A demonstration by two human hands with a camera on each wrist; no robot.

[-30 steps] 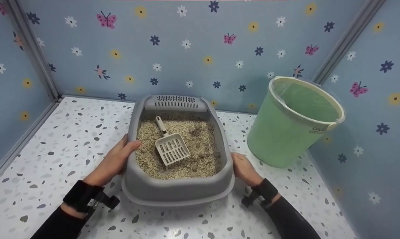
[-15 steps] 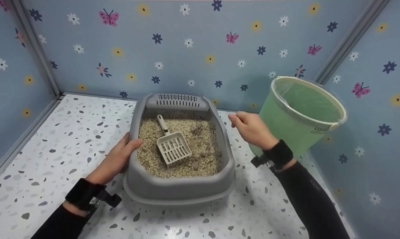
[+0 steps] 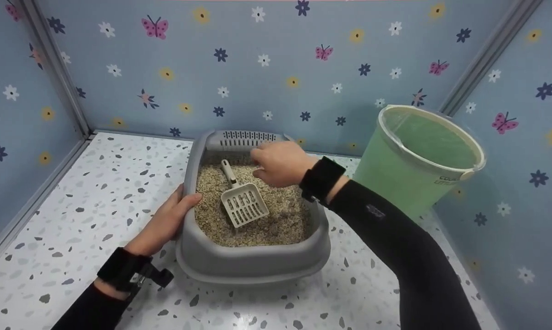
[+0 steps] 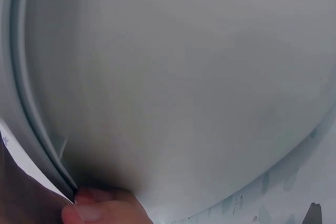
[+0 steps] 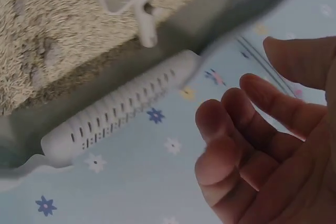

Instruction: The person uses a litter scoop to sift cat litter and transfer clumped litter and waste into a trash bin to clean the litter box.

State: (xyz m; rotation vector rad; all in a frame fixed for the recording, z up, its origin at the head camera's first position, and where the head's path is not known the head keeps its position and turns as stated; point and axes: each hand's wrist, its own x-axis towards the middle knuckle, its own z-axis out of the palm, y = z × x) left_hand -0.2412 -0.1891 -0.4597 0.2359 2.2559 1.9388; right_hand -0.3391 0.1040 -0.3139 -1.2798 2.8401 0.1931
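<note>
A grey litter box (image 3: 253, 265) filled with tan pellet litter (image 3: 283, 224) stands in the middle of the head view. On the litter lies a beige slotted litter scoop (image 3: 245, 204), its handle pointing toward the back. My left hand (image 3: 169, 219) grips the box's left rim, thumb over the top; the left wrist view has its fingertips (image 4: 107, 211) under the lip beside the outer wall. Over the back right of the box hovers my right hand (image 3: 283, 163), holding nothing. Loosely curled fingers (image 5: 257, 121) show in the right wrist view, apart from the scoop handle (image 5: 147, 27).
A green bin (image 3: 390, 178) with a cream rim and a clear liner stands to the right of the box. Flowered blue panels (image 3: 267, 78) enclose the back and sides of the speckled white tabletop (image 3: 134, 169).
My right hand has let go of the box's right side, risen, and swung left over the litter. My left hand stays on the left rim; the scoop lies as before.
</note>
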